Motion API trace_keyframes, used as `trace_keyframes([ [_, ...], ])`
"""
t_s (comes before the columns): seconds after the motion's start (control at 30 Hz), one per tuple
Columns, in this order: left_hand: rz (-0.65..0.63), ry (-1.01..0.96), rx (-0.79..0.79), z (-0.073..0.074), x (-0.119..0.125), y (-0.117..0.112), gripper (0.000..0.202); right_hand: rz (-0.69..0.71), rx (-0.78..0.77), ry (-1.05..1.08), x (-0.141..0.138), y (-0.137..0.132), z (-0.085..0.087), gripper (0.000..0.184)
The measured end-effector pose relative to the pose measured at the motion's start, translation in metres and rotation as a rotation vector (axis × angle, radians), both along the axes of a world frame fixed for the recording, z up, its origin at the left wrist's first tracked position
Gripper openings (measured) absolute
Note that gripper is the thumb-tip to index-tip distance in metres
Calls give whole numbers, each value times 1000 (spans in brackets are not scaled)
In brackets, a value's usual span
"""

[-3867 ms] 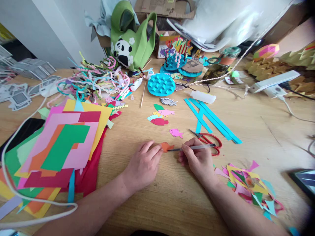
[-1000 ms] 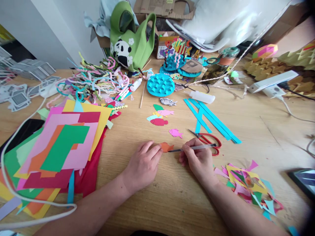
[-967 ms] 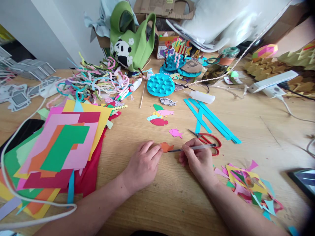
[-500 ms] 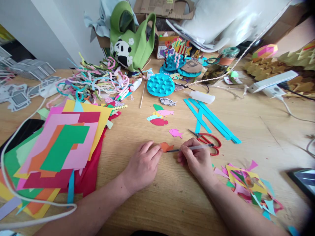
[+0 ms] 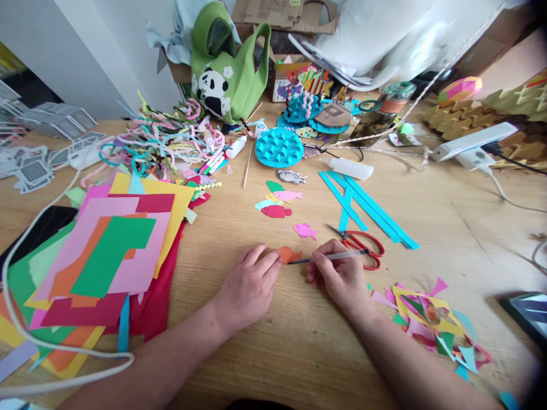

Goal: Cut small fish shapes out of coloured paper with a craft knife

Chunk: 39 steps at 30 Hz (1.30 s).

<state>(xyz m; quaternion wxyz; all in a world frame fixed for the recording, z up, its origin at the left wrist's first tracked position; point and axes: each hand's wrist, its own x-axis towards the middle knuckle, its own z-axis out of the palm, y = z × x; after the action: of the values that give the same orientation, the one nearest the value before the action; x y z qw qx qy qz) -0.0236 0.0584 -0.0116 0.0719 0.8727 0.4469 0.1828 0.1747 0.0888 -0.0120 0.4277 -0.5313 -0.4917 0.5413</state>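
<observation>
An orange paper fish (image 5: 290,255) lies on the table between my hands. My left hand (image 5: 253,279) rests palm down, its stretched fingertips pressing on the fish's left end; the thumb is mostly hidden. A slim grey pen (image 5: 344,255) is pinched in my right hand (image 5: 335,276), its dark tip touching the fish's lower edge. Just beyond lies a pink paper fish (image 5: 305,230) with drawn lines. Farther back are a red paper fish (image 5: 276,212) and several others, overlapping. Red-handled scissors (image 5: 363,242) lie partly behind the pen and my right hand.
Coloured paper sheets (image 5: 102,250) are piled at left, below tangled pipe cleaners (image 5: 171,139). Blue paper strips (image 5: 371,208), a white bottle (image 5: 350,168) and a blue scaled disc (image 5: 278,147) lie farther back. Paper scraps (image 5: 431,316) sit at right beside a dark-framed device (image 5: 525,313).
The pen tip has shifted very slightly left along the fish's lower edge, with my right hand following. My left hand stays in place on the fish.
</observation>
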Motion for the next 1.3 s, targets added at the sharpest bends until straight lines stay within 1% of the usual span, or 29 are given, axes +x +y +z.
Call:
trace_keyframes([
  [0.47,-6,17,-2,-1,0,0,38,53,14,6,0,0,0,28],
  [1.0,-6,15,-4,-1,0,1,37,57,11,11,1,0,-1,32],
  [1.3,-6,17,-13,1,0,0,38,53,37,-4,0,0,0,27],
])
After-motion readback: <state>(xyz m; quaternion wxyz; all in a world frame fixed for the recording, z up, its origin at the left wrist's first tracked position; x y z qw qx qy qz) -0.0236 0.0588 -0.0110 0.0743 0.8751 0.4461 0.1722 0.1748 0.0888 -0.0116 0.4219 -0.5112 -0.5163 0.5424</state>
